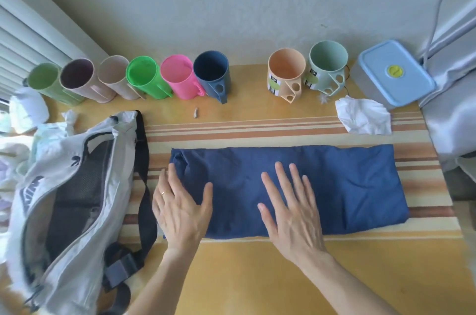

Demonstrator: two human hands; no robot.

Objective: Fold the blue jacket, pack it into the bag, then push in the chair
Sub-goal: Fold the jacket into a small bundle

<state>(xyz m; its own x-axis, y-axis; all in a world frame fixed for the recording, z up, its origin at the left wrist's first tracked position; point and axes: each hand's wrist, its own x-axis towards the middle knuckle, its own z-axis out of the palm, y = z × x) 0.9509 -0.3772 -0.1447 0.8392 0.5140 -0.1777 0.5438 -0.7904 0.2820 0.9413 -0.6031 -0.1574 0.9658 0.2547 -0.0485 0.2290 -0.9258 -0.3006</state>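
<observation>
A: Where is the blue jacket (334, 186)?

B: Folded into a long band, lying flat across the striped cloth (257, 129) on the table (257, 276), running left to right at the middle.

A: And the hands?

B: Both flat, fingers spread, gripping nothing. The left hand (180, 209) lies on the jacket's left end, partly over its edge. The right hand (291, 204) rests palm down on the jacket near its middle.

A: The bag (64, 186)?

B: Just left of the jacket, pale grey with black straps, unzipped, its mouth gaping toward the near side.

A: What else?

B: A row of coloured mugs (180, 77) stands along the far wall. At far right sits a lidded blue box (394, 75), with a crumpled white tissue (364, 116) just in front of it.
</observation>
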